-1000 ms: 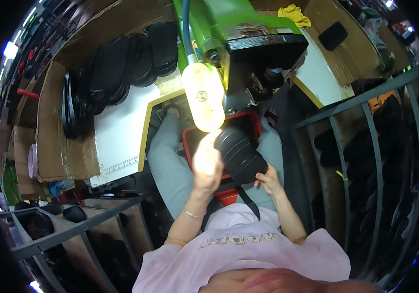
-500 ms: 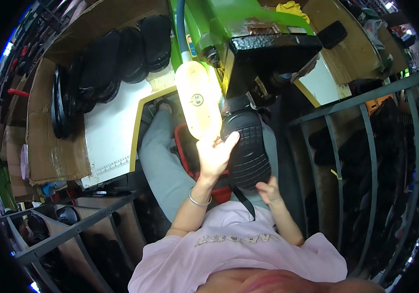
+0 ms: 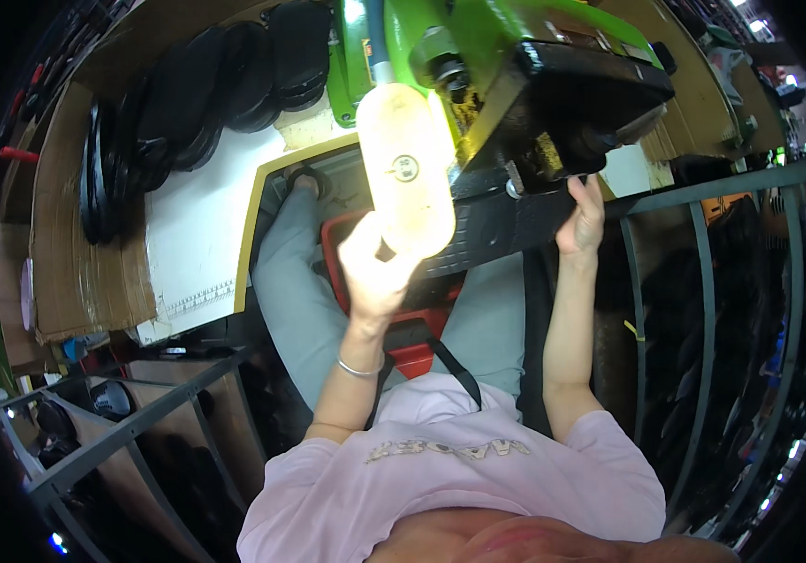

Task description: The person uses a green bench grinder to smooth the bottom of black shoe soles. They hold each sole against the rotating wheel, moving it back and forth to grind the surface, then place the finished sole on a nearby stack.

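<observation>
A black ridged shoe sole [image 3: 492,235] lies crosswise beneath the dark head [image 3: 591,98] of a green machine [image 3: 487,23]. My right hand [image 3: 581,223] grips its right end, thumb pointing up beside the machine head. At the other end, my left hand [image 3: 375,272] is closed on the sole, its fingers partly lost in glare and behind a bright oval lamp [image 3: 405,169]. The machine head and the lamp cover much of the sole, so where it touches the machine cannot be made out.
A cardboard box [image 3: 93,291] with several black soles [image 3: 178,89] stands on the white table [image 3: 192,230] at left. Metal racks flank me, the right rack [image 3: 699,253] close to my right arm. Another cardboard box [image 3: 703,103] stands at far right.
The sole has swung from lengthwise to crosswise and moved up under the machine head. My right hand has risen from near my lap to beside the machine. The view has shifted slightly.
</observation>
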Tool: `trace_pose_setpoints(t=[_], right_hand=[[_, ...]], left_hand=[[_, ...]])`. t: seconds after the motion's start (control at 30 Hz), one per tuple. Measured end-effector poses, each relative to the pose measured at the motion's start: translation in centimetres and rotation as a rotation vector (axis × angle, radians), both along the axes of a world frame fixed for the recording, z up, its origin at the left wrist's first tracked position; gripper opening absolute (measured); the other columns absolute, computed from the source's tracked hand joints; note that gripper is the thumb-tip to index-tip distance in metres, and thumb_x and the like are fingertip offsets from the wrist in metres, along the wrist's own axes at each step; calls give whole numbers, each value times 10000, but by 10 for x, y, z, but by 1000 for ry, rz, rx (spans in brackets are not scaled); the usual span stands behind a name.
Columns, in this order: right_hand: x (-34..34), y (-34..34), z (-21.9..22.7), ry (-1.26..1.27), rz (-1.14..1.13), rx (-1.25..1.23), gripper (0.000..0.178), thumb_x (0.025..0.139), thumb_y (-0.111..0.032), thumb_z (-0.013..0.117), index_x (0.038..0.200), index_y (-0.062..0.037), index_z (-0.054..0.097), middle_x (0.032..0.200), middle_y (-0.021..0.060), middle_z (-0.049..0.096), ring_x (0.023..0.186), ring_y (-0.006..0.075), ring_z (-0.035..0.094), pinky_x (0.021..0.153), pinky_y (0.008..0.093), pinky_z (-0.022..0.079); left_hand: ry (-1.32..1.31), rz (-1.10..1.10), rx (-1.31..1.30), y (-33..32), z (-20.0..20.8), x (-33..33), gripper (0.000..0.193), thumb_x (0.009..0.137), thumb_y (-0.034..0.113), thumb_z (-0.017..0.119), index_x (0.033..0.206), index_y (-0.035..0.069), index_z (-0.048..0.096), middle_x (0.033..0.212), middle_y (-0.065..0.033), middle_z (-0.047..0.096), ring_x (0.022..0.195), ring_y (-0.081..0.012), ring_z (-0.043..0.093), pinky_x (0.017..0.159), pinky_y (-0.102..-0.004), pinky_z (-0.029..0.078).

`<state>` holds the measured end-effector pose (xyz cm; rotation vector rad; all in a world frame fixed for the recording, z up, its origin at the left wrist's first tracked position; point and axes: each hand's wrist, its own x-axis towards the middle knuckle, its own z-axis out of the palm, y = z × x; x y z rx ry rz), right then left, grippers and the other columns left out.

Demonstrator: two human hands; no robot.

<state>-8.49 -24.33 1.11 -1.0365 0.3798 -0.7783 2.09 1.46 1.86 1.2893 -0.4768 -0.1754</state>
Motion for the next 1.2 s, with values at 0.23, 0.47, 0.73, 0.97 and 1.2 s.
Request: trace_pose_setpoints(t=[0.23, 0.47, 0.73, 0.97, 1.2], right_hand=[[20, 72, -25, -179, 213, 261, 423, 818, 63, 637, 1193, -86, 509, 1138, 72, 605, 1024, 184, 594, 924, 338, 487], [35, 116, -16, -124, 259, 25, 453, 727, 76, 745, 1120, -36, 549, 1094, 69, 623, 996, 144, 586, 909, 290, 460], [31, 120, -11, 142, 106, -473, 448, 713, -33, 822, 1080, 6, 568, 997, 80, 657, 936, 158, 619, 871, 307, 487], [-76, 133, -97, 370, 542, -176, 559, 787, -73, 741, 1289, 19, 511, 1181, 95, 620, 1063, 180, 588, 964, 310, 442], [-148, 117, -112, 202, 89, 448, 319, 896, -81, 604, 1194, -6, 520, 1022, 105, 658, 726, 193, 685, 392, 274, 528]], left_hand=[[345, 14, -179, 68, -7, 46, 264, 752, -72, 697, 1004, -37, 629, 901, -77, 669, 786, -136, 629, 757, -255, 510], [534, 128, -214, 123, -68, 10, 342, 857, 14, 659, 1179, -20, 547, 1087, -90, 597, 972, -174, 590, 926, -303, 470], [112, -285, 248, 20, -30, -23, 299, 822, 52, 718, 1097, -29, 636, 1005, -51, 669, 916, -110, 589, 835, -264, 485], [72, -45, -7, -39, -19, -35, 212, 828, -41, 696, 1033, -65, 649, 963, -75, 668, 840, -120, 611, 749, -239, 503], [246, -18, -120, -18, -23, -42, 257, 792, -58, 732, 1033, -59, 641, 956, -82, 676, 835, -112, 615, 771, -246, 502]])
